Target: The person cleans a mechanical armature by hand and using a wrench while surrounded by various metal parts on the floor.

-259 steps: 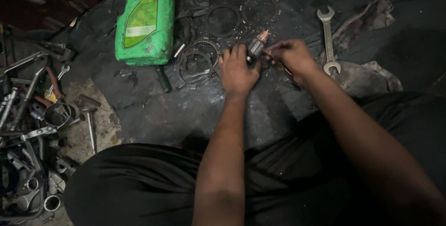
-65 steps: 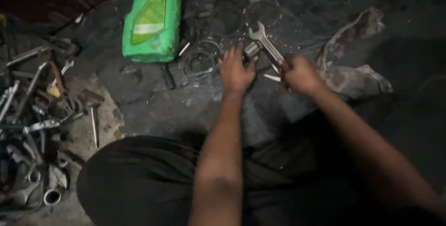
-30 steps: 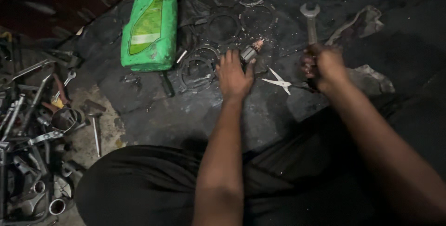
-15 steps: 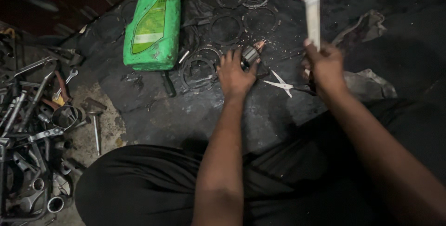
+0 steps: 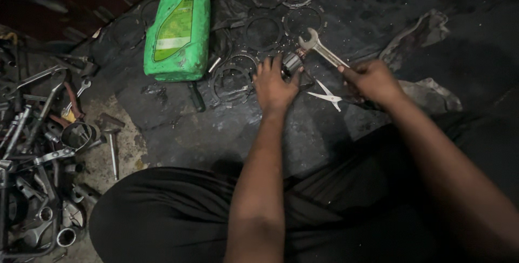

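My left hand (image 5: 274,85) rests palm-down on the dark floor mat, its fingers closed around a small metal cylindrical part (image 5: 292,62). My right hand (image 5: 373,81) grips the shaft of a silver open-end wrench (image 5: 320,48), whose jaw end hangs just above that part. White pliers or snips (image 5: 327,96) lie on the mat between the two hands.
A green oil jug (image 5: 178,31) lies on its side at upper left. Several dark ring-shaped plates (image 5: 263,31) spread behind the hands. A pile of spanners and tools (image 5: 40,149) fills the left edge. Crumpled rags (image 5: 427,87) lie right. My dark trousers (image 5: 178,220) cover the foreground.
The right hand, which held the wrench raised upright half a second ago, has swung it down onto the metal part. The left hand has stayed on the part.
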